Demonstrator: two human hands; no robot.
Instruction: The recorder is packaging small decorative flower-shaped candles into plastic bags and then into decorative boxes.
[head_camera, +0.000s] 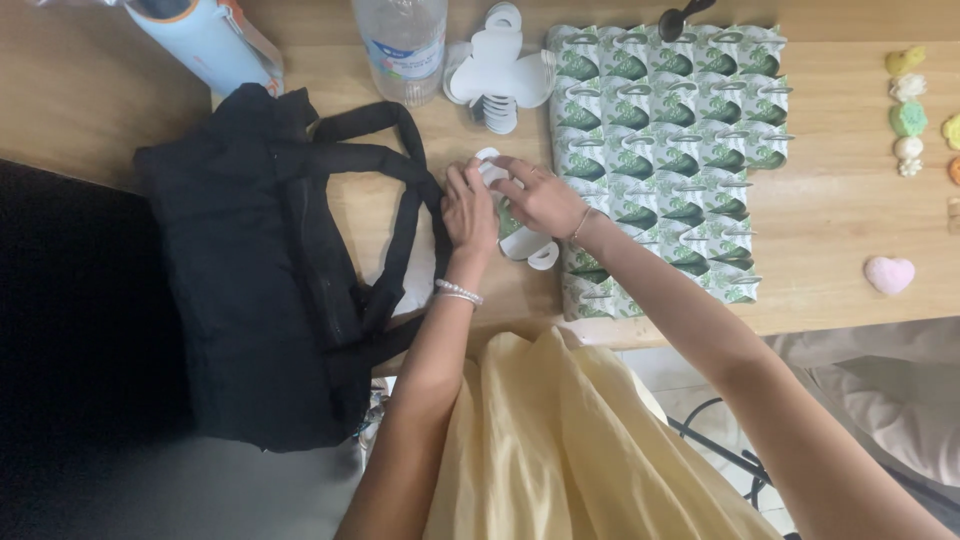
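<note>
Many green and white folded boxes (670, 140) already lie in rows on the wooden table (840, 220). Both hands, the left hand (468, 210) and the right hand (545, 198), press one flat card (520, 235) down between them, fingers closed on it. More white cards (497, 75) wait in a stack beside a black bag (250, 270).

black bag (250, 270), clear bottle (402, 45), blue flask (205, 40), pink heart (889, 274) (well apart), wooden table (850, 200)
</note>
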